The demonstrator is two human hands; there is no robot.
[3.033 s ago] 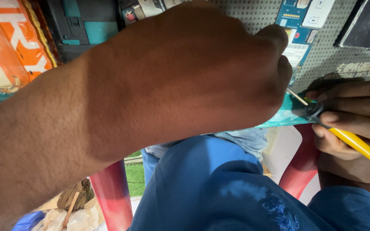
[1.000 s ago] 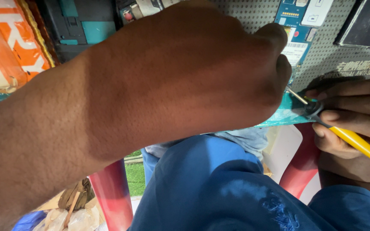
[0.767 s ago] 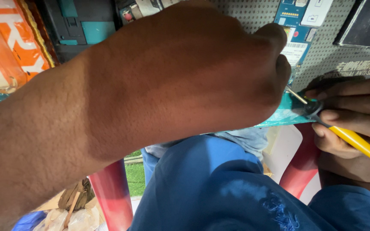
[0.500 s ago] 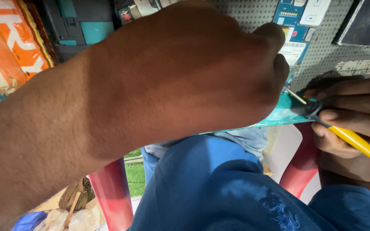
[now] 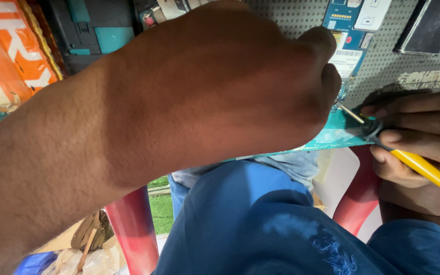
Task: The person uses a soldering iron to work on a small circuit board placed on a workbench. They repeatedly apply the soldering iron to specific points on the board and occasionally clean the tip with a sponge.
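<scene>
At table's edge, right hand [image 5: 423, 137] grips yellow-handled tool [image 5: 413, 165]; left hand's [image 5: 220, 86] grip hidden.

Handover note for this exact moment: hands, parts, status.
Left hand: closed in a fist at the table edge, hiding whatever it grips.
Right hand: holds a yellow-handled tool, tip beside a thin metal pin.
Blue circuit board lies on the grey perforated mat.
Done and left: cannot tell; the contact point is mostly hidden.
</scene>
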